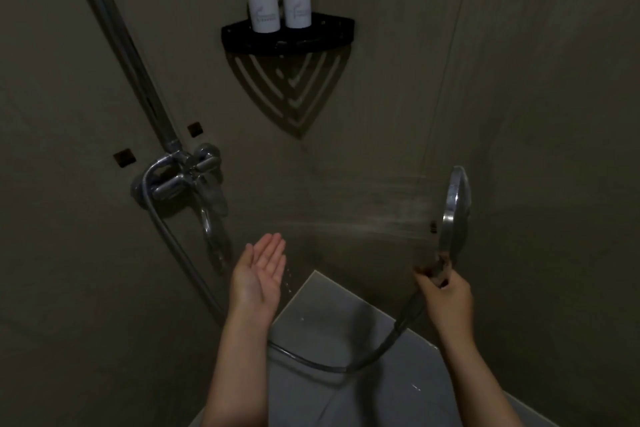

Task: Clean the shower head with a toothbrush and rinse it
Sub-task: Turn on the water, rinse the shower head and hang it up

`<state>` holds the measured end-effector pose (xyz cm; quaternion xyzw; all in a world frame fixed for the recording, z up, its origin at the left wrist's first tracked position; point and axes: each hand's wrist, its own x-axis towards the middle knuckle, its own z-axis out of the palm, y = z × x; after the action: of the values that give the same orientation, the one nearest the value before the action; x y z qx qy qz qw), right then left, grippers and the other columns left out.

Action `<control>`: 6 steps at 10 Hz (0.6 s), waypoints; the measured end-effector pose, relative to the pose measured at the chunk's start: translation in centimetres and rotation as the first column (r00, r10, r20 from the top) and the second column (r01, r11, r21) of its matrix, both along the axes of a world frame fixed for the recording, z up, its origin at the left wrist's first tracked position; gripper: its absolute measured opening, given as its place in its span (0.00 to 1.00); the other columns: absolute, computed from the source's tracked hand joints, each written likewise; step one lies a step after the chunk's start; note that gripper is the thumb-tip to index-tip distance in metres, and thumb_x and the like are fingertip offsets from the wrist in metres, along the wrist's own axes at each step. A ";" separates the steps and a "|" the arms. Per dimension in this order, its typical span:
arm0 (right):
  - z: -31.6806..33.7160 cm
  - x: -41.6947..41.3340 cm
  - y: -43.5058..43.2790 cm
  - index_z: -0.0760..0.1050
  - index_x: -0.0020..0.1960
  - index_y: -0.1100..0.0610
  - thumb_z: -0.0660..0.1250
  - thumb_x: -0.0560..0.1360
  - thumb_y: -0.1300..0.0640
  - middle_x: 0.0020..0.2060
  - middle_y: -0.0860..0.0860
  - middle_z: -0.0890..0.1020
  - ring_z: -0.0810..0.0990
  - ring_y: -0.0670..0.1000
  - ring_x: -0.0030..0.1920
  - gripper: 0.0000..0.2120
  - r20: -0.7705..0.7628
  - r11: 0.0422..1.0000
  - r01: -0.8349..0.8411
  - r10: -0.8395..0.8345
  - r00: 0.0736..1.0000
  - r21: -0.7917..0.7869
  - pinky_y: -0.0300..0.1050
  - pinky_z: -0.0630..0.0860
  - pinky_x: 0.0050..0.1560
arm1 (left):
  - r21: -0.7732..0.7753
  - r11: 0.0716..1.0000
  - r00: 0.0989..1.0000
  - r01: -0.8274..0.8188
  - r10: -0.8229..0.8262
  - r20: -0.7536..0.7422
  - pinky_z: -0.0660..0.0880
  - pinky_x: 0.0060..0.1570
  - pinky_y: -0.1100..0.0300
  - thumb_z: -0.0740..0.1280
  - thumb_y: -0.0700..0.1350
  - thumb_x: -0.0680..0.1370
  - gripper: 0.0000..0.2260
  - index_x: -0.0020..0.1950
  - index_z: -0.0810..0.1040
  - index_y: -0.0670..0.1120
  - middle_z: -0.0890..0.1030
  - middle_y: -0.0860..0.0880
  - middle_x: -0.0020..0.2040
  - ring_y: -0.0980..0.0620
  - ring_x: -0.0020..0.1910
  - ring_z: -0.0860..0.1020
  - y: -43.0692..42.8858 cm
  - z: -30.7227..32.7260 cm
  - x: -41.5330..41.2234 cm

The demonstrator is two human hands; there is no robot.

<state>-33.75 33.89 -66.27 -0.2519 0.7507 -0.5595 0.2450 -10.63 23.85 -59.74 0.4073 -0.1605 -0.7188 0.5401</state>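
Observation:
My right hand (446, 298) grips the handle of a round chrome shower head (456, 210), held upright at the right with its face turned left. Water sprays from it leftward in thin streams. My left hand (258, 272) is open, palm up, fingers together, at the end of the spray; drops fall from it. A grey hose (332, 366) loops from the handle down and back to the wall. No toothbrush is in view.
A chrome mixer tap (188, 178) with a riser pipe (121, 42) sits on the left wall. A black corner shelf (289, 35) holds two dark pump bottles (263, 7). Pale floor tiles (332, 315) lie below.

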 end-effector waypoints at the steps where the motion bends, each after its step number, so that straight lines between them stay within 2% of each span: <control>1: 0.0 -0.2 -0.3 0.80 0.55 0.60 0.72 0.71 0.57 0.42 0.55 0.83 0.81 0.55 0.48 0.14 0.001 1.000 0.008 -0.008 1.000 -0.021 0.52 0.77 0.52 | 0.002 1.000 1.000 -0.006 0.006 -0.010 0.63 0.70 0.54 0.49 0.48 0.84 0.21 0.71 0.66 0.38 0.71 0.39 0.70 0.45 0.70 0.69 -0.3 0.1 -0.1; 2: -0.1 -0.1 -0.8 0.80 0.58 0.57 0.72 0.70 0.56 0.45 0.54 0.84 0.81 0.54 0.49 0.16 0.008 1.000 0.003 -0.003 1.000 -0.012 0.54 0.78 0.54 | -0.008 1.000 1.000 -0.009 0.009 -0.012 0.63 0.70 0.54 0.49 0.47 0.84 0.21 0.71 0.66 0.38 0.71 0.40 0.70 0.45 0.70 0.69 -0.9 0.1 0.1; 6: -0.1 2.7 -5.5 0.80 0.56 0.57 0.72 0.71 0.56 0.45 0.55 0.84 0.82 0.55 0.48 0.15 -0.023 0.998 0.063 -0.063 0.998 -0.016 0.56 0.78 0.53 | 0.000 1.000 1.000 0.021 -0.021 0.008 0.62 0.71 0.54 0.48 0.47 0.84 0.21 0.71 0.66 0.38 0.70 0.40 0.70 0.46 0.71 0.68 -7.0 -0.3 3.1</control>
<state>-31.08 28.44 -66.36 -0.2365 0.7568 -0.5697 0.2165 -7.52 16.89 -60.08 0.4085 -0.1667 -0.7228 0.5319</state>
